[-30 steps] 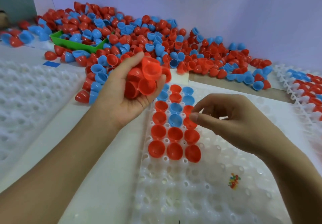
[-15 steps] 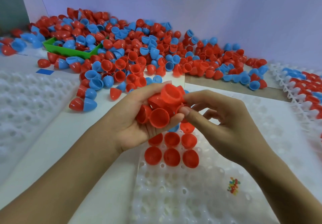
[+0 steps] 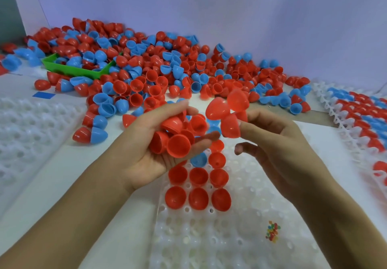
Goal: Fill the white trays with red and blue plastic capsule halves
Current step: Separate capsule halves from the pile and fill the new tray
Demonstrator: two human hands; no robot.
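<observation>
My left hand [image 3: 146, 149] cups a bunch of red capsule halves [image 3: 178, 134] above the white tray [image 3: 240, 237]. My right hand [image 3: 278, 149] pinches a cluster of three red halves [image 3: 228, 111] at fingertip level, just right of the left hand's bunch. In the tray's left columns sit several red halves [image 3: 196, 187] and one blue half [image 3: 199, 160], partly hidden under my hands. Across the back of the table spreads a big pile of loose red and blue halves [image 3: 157, 74].
A green tray [image 3: 73, 70] of halves sits back left. An empty white tray [image 3: 27, 134] lies at the left. A filled white tray [image 3: 360, 114] stands at the right. A small multicoloured speck cluster [image 3: 272, 231] lies on the middle tray.
My right hand reached the left hand's bunch, took three red halves from it and lifted them away to the right. Both hands sit closer to me over the tray.
</observation>
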